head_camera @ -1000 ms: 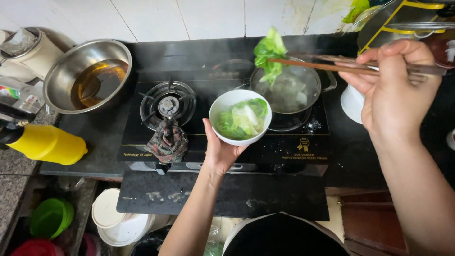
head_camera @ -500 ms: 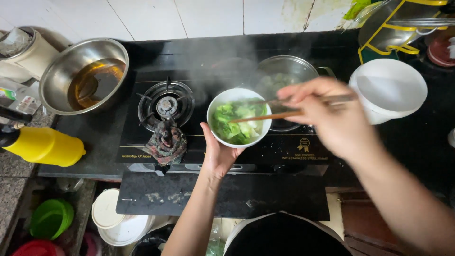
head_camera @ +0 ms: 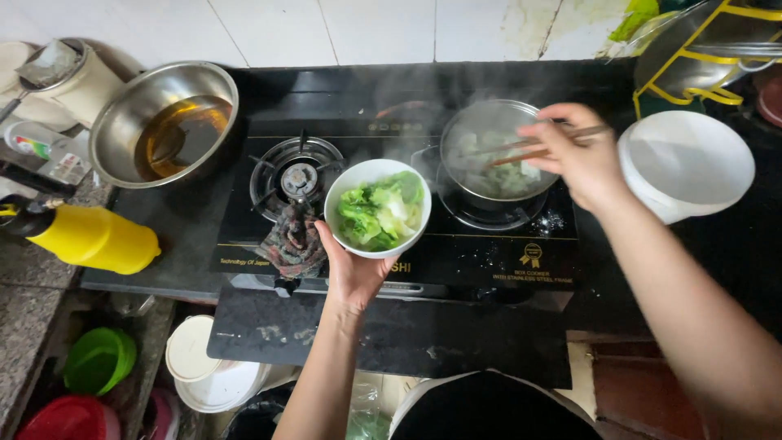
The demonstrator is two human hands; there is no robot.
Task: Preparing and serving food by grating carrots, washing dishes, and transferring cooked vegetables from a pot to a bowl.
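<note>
One white bowl of greens, cupped by left hand. Right hand clamps two chopsticks over one steaming pot; pot contents blurred.

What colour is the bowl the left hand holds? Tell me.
White, with green leaves inside; the bowl shows in the head view.

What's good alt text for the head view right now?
Seen from above, a person's left hand holds a white bowl of green leafy vegetables over a black gas stove, while the right hand dips chopsticks into a steaming pot. A steel bowl of oil and a yellow bottle are at left.
</note>
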